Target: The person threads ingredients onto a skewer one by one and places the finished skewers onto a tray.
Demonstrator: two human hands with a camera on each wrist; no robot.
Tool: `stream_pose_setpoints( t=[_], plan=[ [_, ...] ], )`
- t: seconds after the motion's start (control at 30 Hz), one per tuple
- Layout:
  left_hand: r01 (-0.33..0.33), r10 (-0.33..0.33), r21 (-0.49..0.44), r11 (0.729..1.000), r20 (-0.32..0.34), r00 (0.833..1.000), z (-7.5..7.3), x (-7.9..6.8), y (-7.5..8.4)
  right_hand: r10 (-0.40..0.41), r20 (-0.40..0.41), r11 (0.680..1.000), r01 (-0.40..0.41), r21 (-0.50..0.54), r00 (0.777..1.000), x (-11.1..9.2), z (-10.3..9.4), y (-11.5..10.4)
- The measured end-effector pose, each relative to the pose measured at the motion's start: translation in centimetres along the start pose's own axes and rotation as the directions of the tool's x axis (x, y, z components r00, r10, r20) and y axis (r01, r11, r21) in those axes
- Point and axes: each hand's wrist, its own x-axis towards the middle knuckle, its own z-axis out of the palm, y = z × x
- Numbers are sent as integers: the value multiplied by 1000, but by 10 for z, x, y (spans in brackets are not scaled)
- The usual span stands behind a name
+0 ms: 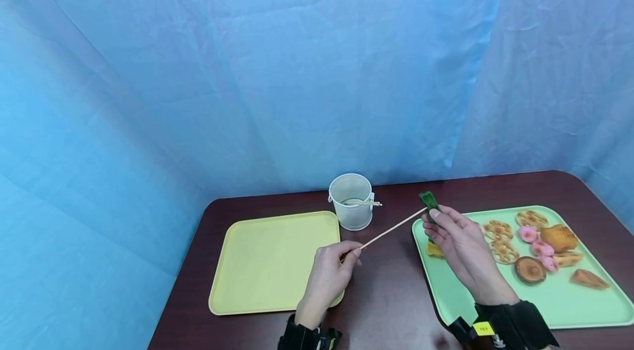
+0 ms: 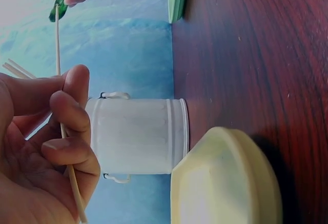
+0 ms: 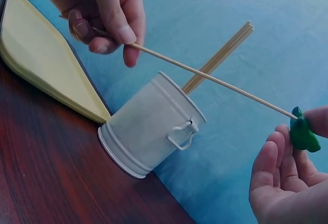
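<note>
My left hand [image 1: 328, 272] pinches a thin wooden skewer [image 1: 393, 228] between thumb and fingers, its back end running under the curled fingers in the left wrist view. The skewer slants up to the right. My right hand [image 1: 464, 251] pinches a glossy dark green piece [image 1: 428, 201], which looks like a slice of green pepper, between thumb and fingertips. In the right wrist view the skewer's tip is right at the side of the green piece [image 3: 303, 136]. Both hands are raised above the table, the right one over the green tray's left edge.
A white metal bucket [image 1: 350, 220] with several skewers [image 3: 220, 55] leaning in it stands at the back. A yellow tray [image 1: 277, 267] lies left. The green tray [image 1: 569, 311] at right bears flower-shaped slices [image 1: 504, 252], pink rings [image 1: 542, 248], a mushroom-like round [image 1: 530, 270] and brown pieces [image 1: 589, 278].
</note>
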Motion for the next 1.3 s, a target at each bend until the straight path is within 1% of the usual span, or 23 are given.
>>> stream_pose_setpoints(
  t=[0.1, 0.17, 0.23, 0.33, 0.4, 0.43, 0.5, 0.57, 0.7, 0.77, 0.83, 0.93, 1.03, 1.1, 1.13, 1.2, 1.3],
  plan=[
    [19, -19, -15, 1000, 9, 1000, 2, 0, 0, -13, -14, 998, 12, -67, 1000, -1, 1, 1],
    [39, -38, -36, 999, 22, 999, 5, -1, -1, -32, -43, 988, 25, -154, 999, -1, 2, 1],
    [60, -56, -77, 995, 54, 997, 9, -1, -2, -55, -76, 963, 32, -269, 996, -2, 3, 3],
    [83, -68, -141, 987, 108, 992, 17, -3, -3, -93, -114, 911, 38, -412, 989, -3, 3, 4],
    [84, -63, -172, 982, 124, 990, 21, -4, -4, -119, -124, 879, 46, -474, 985, -3, 3, 5],
    [80, -58, -179, 981, 123, 991, 22, -4, -4, -129, -125, 870, 52, -490, 984, -3, 2, 5],
    [69, -49, -182, 981, 114, 992, 23, -4, -3, -149, -124, 863, 68, -500, 981, -3, 1, 5],
    [63, -45, -178, 982, 107, 993, 24, -5, -3, -169, -113, 865, 92, -494, 979, -2, 0, 5],
    [58, -39, -174, 983, 108, 993, 24, -4, -1, -192, -87, 886, 135, -444, 977, -1, -1, 6],
    [60, -41, -178, 982, 108, 993, 24, -4, 0, -179, -80, 903, 132, -408, 980, -1, -2, 6],
    [71, -52, -187, 980, 109, 993, 25, -4, 1, -153, -81, 920, 112, -376, 985, -1, -3, 6],
    [115, -91, -219, 969, 116, 989, 28, -5, 3, -113, -79, 931, 77, -356, 990, -1, -2, 6],
    [160, -131, -290, 944, 118, 984, 33, -6, 6, -102, -79, 921, 64, -383, 992, -2, -1, 8],
    [194, -164, -347, 918, 114, 980, 35, -6, 12, -104, -84, 905, 59, -421, 991, -2, 0, 9],
    [209, -179, -383, 900, 111, 977, 35, -7, 18, -109, -87, 891, 59, -451, 990, -2, 1, 9],
    [234, -212, -447, 864, 100, 972, 41, -8, 21, -125, -92, 843, 57, -534, 988, -1, 2, 10],
    [274, -264, -541, 795, 98, 959, 50, -10, 24, -135, -98, 771, 43, -636, 986, -2, 5, 12]
  ],
)
